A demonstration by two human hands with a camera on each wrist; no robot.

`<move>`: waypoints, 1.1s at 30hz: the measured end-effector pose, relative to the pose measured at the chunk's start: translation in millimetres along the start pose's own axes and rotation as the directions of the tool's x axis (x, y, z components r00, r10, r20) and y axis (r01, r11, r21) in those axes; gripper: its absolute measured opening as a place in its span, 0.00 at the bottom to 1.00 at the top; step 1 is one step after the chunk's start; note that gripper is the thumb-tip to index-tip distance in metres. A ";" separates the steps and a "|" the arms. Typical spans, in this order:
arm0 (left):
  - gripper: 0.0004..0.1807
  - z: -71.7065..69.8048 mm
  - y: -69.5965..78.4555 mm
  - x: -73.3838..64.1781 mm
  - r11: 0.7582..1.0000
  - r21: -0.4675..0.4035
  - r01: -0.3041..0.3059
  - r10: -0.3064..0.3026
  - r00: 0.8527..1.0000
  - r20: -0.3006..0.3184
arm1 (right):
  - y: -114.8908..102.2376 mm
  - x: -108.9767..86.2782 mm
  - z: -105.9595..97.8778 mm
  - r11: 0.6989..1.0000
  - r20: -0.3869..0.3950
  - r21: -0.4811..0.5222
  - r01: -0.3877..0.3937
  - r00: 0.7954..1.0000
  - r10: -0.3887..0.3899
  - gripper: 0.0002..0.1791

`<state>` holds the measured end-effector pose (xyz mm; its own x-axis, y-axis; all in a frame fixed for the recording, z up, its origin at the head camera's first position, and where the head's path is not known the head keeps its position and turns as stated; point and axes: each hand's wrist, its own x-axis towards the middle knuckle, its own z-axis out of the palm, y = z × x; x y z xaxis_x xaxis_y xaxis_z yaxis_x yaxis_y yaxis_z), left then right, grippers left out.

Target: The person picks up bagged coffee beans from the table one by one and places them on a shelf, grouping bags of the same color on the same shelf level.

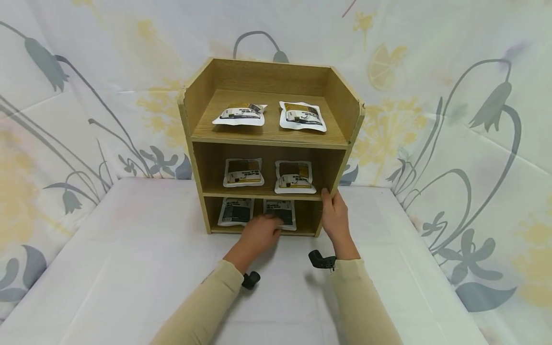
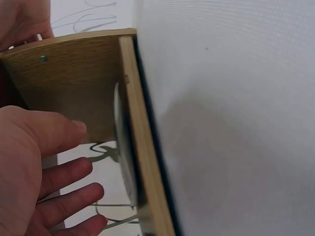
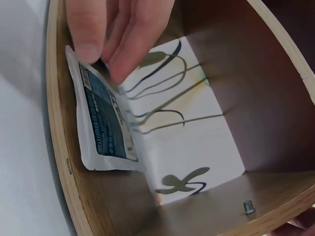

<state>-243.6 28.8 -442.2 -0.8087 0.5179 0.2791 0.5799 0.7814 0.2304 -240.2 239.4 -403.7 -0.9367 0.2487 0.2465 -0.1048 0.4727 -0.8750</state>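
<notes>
In the head view, a small wooden shelf unit (image 1: 269, 141) stands against the back wall. My left hand (image 1: 260, 234) reaches into its bottom compartment, in front of the right white-edged pouch (image 1: 279, 206) with a dark label. The left wrist view shows its fingers (image 2: 71, 204) loosely spread, holding nothing. Seen from the right wrist, the left fingertips hover right at one end of that pouch (image 3: 106, 118). My right hand (image 1: 336, 218) grips the unit's right side panel near the middle board. Another dark-labelled pouch (image 1: 236, 211) lies at the left of the bottom compartment.
On the top shelf lie two white and brown pouches, one left (image 1: 240, 115) and one right (image 1: 302, 116). Two similar pouches, left (image 1: 243, 172) and right (image 1: 295, 177), lie on the middle shelf. A white cloth (image 1: 129, 258) covers the table; flowered fabric (image 1: 431, 72) hangs behind.
</notes>
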 end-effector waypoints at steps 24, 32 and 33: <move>0.14 -41.0 -15.0 -23.1 0.996 0.004 0.085 -0.085 0.996 -0.022 | 13.4 -1.3 -42.4 0.968 0.147 -0.243 0.059 0.989 -0.023 0.35; 0.13 -54.6 -31.2 -36.4 0.995 0.054 0.085 -0.084 0.996 -0.021 | 19.7 -8.2 -52.5 0.930 0.188 -0.343 0.135 0.979 -0.073 0.32; 0.13 -56.0 -33.5 -37.7 0.995 0.052 0.087 -0.086 0.996 -0.025 | 19.7 -8.8 -53.9 0.925 0.193 -0.353 0.141 0.978 -0.076 0.32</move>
<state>-227.0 -36.4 -408.3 -0.8529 0.4398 0.2813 0.5012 0.8407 0.2051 -216.0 292.1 -400.6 -0.9728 0.0445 0.2271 -0.1112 0.7710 -0.6271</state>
